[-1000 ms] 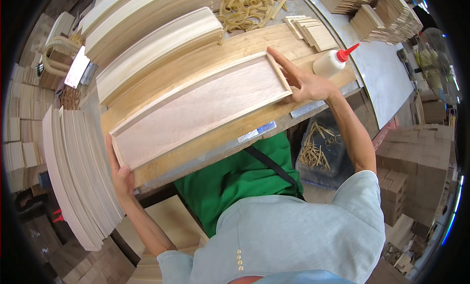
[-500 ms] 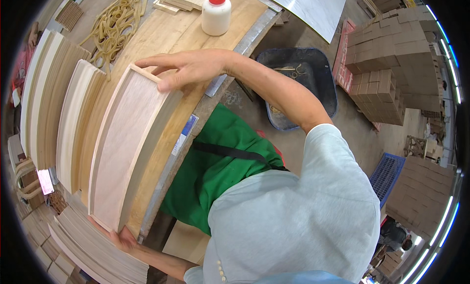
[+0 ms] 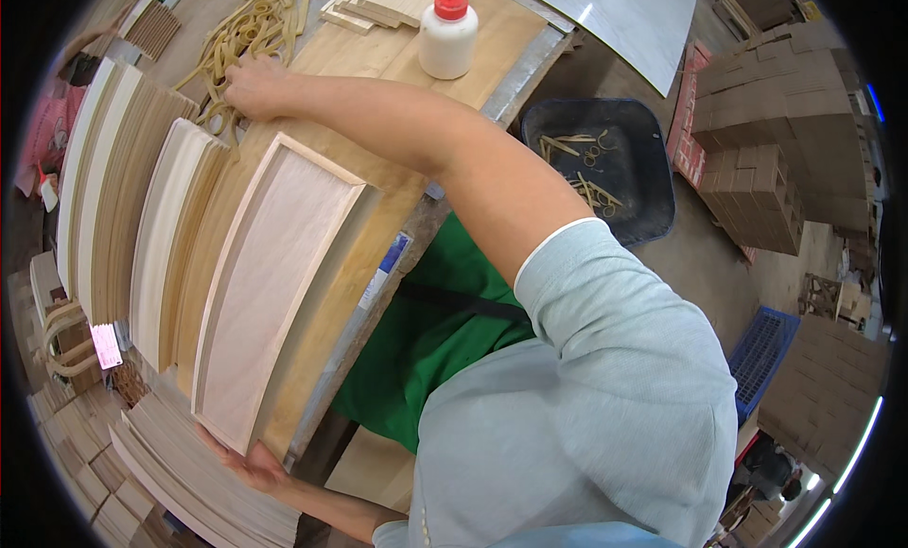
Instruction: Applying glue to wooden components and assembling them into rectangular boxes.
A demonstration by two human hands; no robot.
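Note:
A long shallow wooden tray [image 3: 265, 283] with a pale panel and raised edges lies on the workbench. My left hand [image 3: 253, 469] grips its lower end, fingers under and beside the corner. At the tray's far end my right arm stretches across to a heap of yellowish rubber bands [image 3: 260, 23]. There my right hand [image 3: 257, 86] is closed at the heap's near edge, with its fingers curled in among the bands. The fingertips are partly hidden.
Stacks of thin wooden boards [image 3: 161, 255] stand left of the tray. A white glue bottle [image 3: 448, 42] with a red cap stands on the wooden bench top [image 3: 515, 23]. A black tub [image 3: 653, 170] with loose bands sits beyond the bench; cartons [image 3: 776, 104] are piled at right.
My right hand has let go of the tray's far end and moved left to the rubber bands. My left hand stays on the lower end. The view has shifted slightly.

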